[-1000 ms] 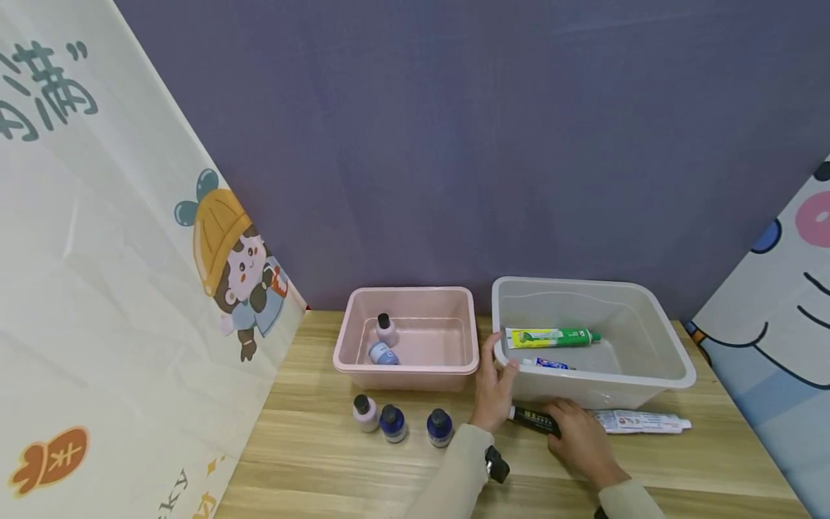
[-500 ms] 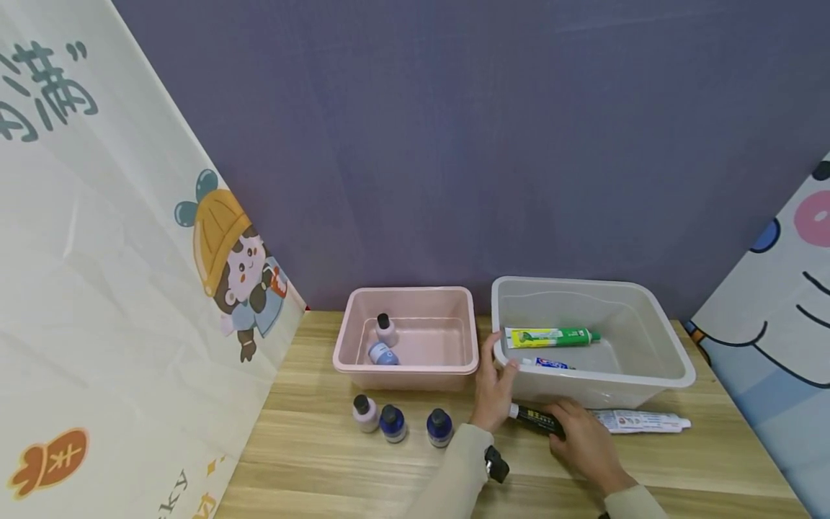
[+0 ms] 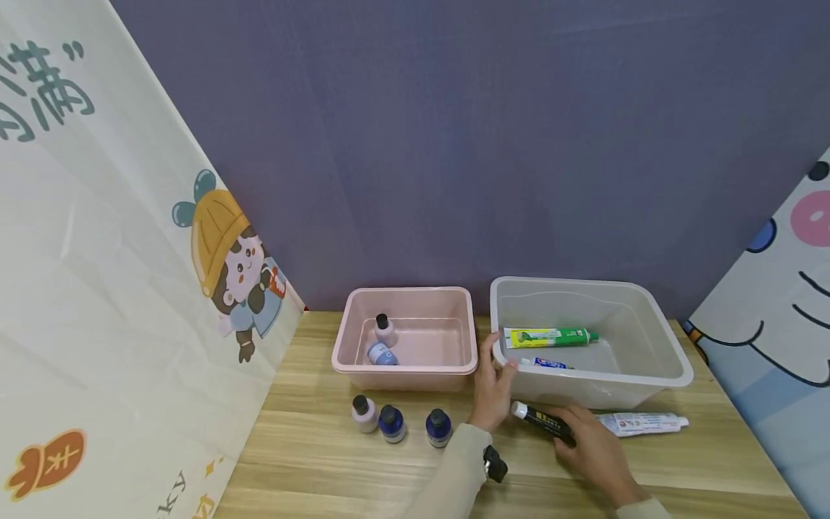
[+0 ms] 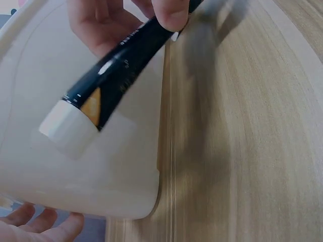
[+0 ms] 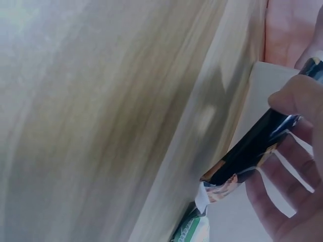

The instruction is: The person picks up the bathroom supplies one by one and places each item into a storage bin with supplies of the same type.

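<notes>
My right hand [image 3: 593,450] pinches a black toothpaste tube [image 3: 545,422] with a white cap, thumb on one side and fingers on the other. In the left wrist view the black tube [image 4: 126,73] is held slanted, cap toward the camera, in front of the white plastic bin [image 4: 101,156]. At the bin's front left corner, my left hand [image 3: 491,393] grips the rim. Inside that bin lie a green and yellow toothpaste tube [image 3: 551,337] and a blue one [image 3: 551,363], partly hidden by the front wall. A white toothpaste tube [image 3: 642,424] lies just right of my right hand.
To the left stands a pink bin [image 3: 405,369] with a pale pink bottle [image 3: 385,332] and a light blue bottle [image 3: 381,354] inside. In front of it are a pink bottle [image 3: 364,415] and two dark blue bottles [image 3: 392,425]. A purple-grey backdrop [image 3: 415,144] rises behind.
My right hand has drawn the black tube slightly toward me and away from the white bin's front wall, uncovering more of its cap end. The left hand stays at the bin's corner.
</notes>
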`<state>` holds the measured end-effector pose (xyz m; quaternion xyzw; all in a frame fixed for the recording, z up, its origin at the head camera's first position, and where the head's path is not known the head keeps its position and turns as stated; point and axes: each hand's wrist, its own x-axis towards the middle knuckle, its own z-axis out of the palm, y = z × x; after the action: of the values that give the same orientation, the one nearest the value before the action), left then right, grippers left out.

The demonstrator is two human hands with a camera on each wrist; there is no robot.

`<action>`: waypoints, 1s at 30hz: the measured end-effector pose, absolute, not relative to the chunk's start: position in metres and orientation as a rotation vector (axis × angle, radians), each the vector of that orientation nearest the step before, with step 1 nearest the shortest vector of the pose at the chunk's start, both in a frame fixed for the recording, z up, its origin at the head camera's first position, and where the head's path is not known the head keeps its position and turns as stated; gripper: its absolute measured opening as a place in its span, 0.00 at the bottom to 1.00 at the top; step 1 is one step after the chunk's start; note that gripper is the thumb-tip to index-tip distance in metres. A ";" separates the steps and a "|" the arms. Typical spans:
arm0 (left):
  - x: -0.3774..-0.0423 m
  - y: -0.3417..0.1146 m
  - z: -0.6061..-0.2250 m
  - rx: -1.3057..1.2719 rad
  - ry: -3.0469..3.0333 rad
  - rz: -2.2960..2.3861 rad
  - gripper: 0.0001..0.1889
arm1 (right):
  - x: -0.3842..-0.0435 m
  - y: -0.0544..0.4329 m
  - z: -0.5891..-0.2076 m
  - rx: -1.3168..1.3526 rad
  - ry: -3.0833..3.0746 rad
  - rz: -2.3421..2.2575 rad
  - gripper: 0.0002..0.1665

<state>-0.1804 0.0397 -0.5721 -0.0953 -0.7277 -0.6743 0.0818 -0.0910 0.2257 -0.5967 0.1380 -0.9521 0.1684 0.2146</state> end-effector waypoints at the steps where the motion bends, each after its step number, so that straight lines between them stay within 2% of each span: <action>1: -0.180 0.039 -0.572 -0.289 -2.176 -2.014 0.31 | -0.090 0.226 -0.597 0.381 -2.632 0.473 0.33; 12: -0.180 0.039 -0.570 -0.313 -2.151 -2.054 0.31 | -0.082 0.232 -0.594 0.337 -2.542 0.556 0.34; 30: -0.179 0.038 -0.571 -0.304 -2.149 -2.100 0.30 | -0.074 0.245 -0.563 0.313 -2.485 0.550 0.36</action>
<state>-0.1788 0.0384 -0.5709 -0.1006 -0.7102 -0.6941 0.0606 -0.0740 0.2455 -0.5632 0.1169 -0.9290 0.2055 0.2847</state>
